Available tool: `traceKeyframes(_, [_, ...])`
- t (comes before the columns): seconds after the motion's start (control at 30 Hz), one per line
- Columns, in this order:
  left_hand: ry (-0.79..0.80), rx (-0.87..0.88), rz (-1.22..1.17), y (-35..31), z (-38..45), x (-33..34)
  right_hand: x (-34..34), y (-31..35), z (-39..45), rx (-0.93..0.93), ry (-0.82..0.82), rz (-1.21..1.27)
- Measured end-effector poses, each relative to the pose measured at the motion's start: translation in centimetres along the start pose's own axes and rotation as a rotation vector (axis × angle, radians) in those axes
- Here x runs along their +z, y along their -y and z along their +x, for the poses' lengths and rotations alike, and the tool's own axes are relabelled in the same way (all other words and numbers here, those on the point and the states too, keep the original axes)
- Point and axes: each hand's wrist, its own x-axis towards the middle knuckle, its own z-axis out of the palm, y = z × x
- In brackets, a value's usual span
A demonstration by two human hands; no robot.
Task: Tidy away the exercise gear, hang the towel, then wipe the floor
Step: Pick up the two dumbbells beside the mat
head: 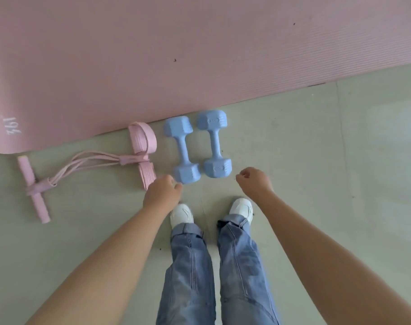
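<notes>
Dumbbells first, since that's clearly what's about to get grabbed. The two light blue ones lie side by side on the floor [317, 160], parallel, just off the edge of the pink exercise mat [176, 55]: left dumbbell [182, 151] and right dumbbell [215, 144], close together but I can't tell whether they actually touch. The left hand [161, 194] hovers right at the near head of the left one, fingers [177, 186] loosely curled and holding nothing. The right hand [255, 181] is a bit off to the side of the right dumbbell, fingers curled in too, nothing pinched as far as I can see.

Stuff that could go sideways, imo:

- Both near heads sit just ahead of the white shoes [182, 213]. A sloppy grip on the handle and one drops straight toward the toes.
- The gap between the two is tight, so fingers going round one handle may knock the other and send it skidding on the smooth floor.
- The pink pedal resistance band [94, 163] lies just left of the left dumbbell, its foot strap nearly under the left hand. Easy to snag a loop while reaching, or step in it when turning away.
- The mat edge is right there too, a decent trip hazard with both hands full.

No towel or cloth in view, so that part's a mystery from here.
</notes>
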Motion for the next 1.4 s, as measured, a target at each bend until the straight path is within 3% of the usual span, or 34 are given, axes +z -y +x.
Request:
traceKeyframes(0.33, [-0.124,-0.091,-0.397,-1.4,21.7,9.2,9.9,1.6,20.2,-0.138,-0.052,0.066])
traceKeyframes(0.53, [-0.218,-0.163,-0.909,-2.0,28.4,11.2,11.3,3.6,26.9,-0.035,-0.056,0.475])
traceKeyframes(0.63, [-0.215,-0.159,-0.975,-1.9,28.6,11.1,11.3,3.8,27.2,-0.001,-0.052,0.533])
traceKeyframes(0.83, [-0.194,-0.226,-0.937,-1.8,23.8,10.3,10.1,0.4,23.2,0.074,-0.05,0.502])
traceKeyframes(1.07, [-0.124,-0.28,-0.862,-3.1,11.6,8.5,5.5,-4.2,11.5,0.185,0.008,0.517])
traceKeyframes(1.23, [-0.136,-0.228,-0.76,-7.0,1.5,6.3,-0.4,-5.6,2.8,0.218,0.028,0.583])
traceKeyframes(1.4, [-0.058,-0.051,-0.645,-12.1,-7.3,3.0,-6.7,-7.2,-4.7,0.214,-0.011,0.752])
